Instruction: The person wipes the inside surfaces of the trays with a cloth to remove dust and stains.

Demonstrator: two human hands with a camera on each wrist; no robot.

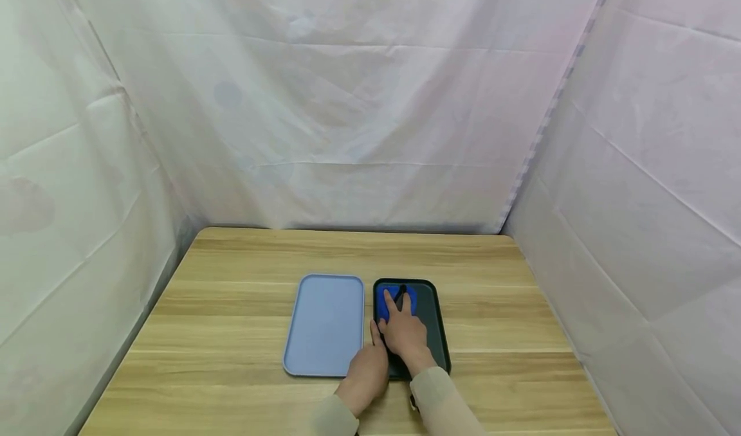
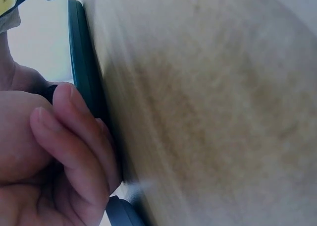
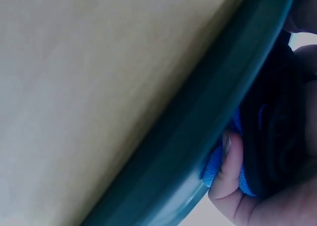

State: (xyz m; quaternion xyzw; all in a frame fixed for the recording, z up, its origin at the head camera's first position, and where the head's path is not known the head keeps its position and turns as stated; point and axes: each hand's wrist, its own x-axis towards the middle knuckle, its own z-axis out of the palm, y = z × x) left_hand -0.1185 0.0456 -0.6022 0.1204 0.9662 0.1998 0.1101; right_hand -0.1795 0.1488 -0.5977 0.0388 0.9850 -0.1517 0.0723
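A blue cloth-like piece [image 1: 411, 292] lies in the dark green tray [image 1: 437, 320], with a dark slim object [image 1: 402, 289] on it. Over these, my right hand [image 1: 403, 330] presses down with index and middle fingers straight and spread. In the right wrist view, a bent finger [image 3: 229, 164] touches the blue cloth [image 3: 213, 166] beside a larger black part [image 3: 277, 117]; its kind is unclear. At the tray's left rim is my left hand [image 1: 369, 366], index finger pointing forward. Its other fingers [image 2: 81, 161] curl towards the thumb around something black, mostly hidden.
A light blue tray [image 1: 325, 327] sits to the left of the dark one, close beside it. Both rest on a wood-grain table [image 1: 231, 333]. White cloth walls [image 1: 359, 101] enclose the table at the back and both sides.
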